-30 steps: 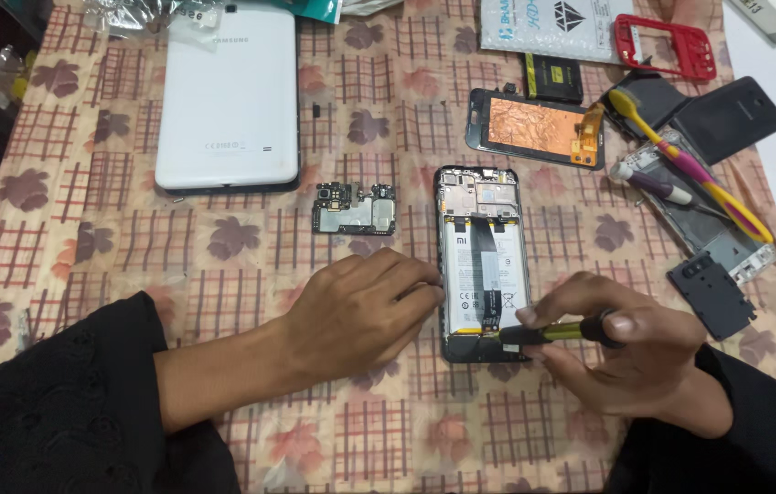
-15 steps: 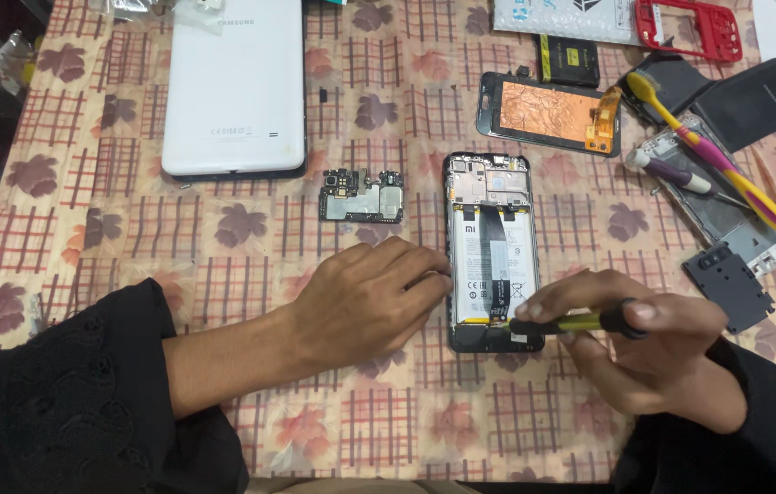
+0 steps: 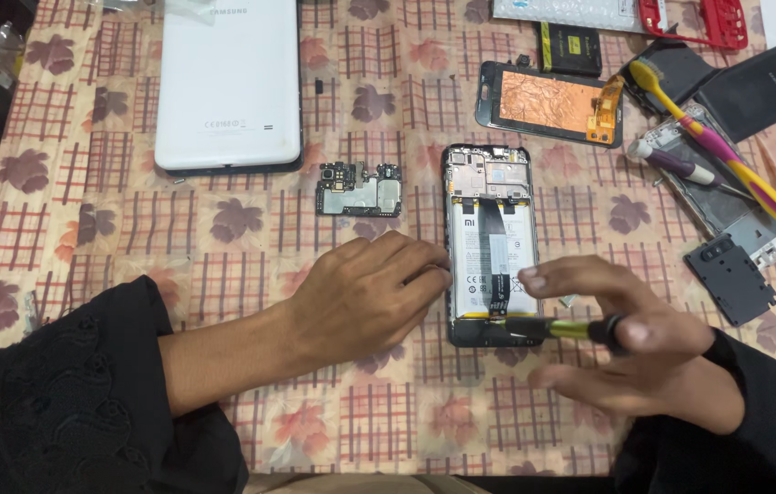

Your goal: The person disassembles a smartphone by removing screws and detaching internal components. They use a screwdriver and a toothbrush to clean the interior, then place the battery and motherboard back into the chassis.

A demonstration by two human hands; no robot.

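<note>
An opened phone (image 3: 490, 229) lies face down on the patterned cloth, its back cover off, its battery and frame showing. My left hand (image 3: 365, 293) rests flat beside it, fingertips against its left edge. My right hand (image 3: 630, 343) grips a small screwdriver (image 3: 557, 327) with a yellow-green and black handle, its tip at the phone's lower end. A loose circuit board (image 3: 359, 190) lies left of the phone.
A white tablet (image 3: 228, 82) lies face down at the back left. To the right are a screen panel with copper backing (image 3: 548, 101), a small battery (image 3: 571, 48), a red frame (image 3: 706, 20), dark back covers (image 3: 754, 87), a toothbrush (image 3: 712, 142) and a black plate (image 3: 731, 279).
The view has shifted slightly. My right hand has turned, its fingers spreading around the screwdriver handle. My left hand stays at the phone's edge.
</note>
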